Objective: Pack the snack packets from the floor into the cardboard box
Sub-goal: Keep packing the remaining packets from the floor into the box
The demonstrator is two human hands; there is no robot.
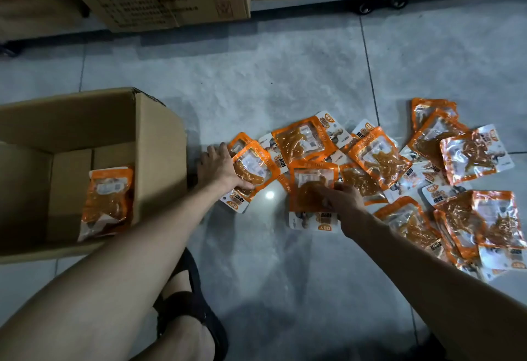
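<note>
Both our bare arms reach forward: our left hand (221,168) lies flat with fingers spread, our right hand (346,206) bends its fingers downward.

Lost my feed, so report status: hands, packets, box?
Left hand flat on leftmost packet. Right hand pinching centre packet. Cardboard box open, one packet inside. Nothing between pile and box.
</note>
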